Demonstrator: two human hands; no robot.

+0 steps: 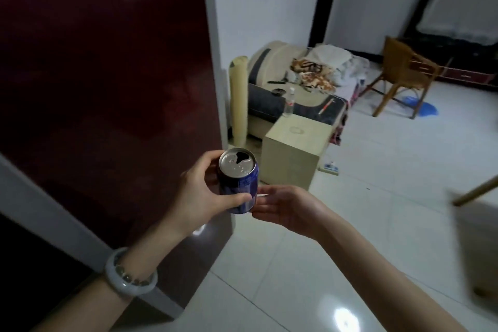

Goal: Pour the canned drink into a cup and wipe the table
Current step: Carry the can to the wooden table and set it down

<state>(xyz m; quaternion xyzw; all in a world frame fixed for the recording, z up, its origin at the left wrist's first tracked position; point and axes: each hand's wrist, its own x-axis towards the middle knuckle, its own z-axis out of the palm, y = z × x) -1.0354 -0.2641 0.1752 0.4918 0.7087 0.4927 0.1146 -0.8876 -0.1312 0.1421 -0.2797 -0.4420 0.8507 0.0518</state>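
Observation:
My left hand (199, 191) grips a blue drink can (238, 183) in mid air, thumb across its front and fingers behind. The can stands nearly upright, and its silver top shows a dark opening. My right hand (285, 210) is just right of the can's lower end, palm turned up, fingers relaxed and reaching toward the can's base. Whether the fingertips touch the can I cannot tell. No cup and no cloth are in view.
A dark red cabinet (102, 75) fills the left. Ahead stand a pale cube table (293, 148) bearing a clear bottle (289, 104), a cluttered sofa (296, 83) and a wooden chair (404, 75). White floor tiles (350, 224) spread to the right.

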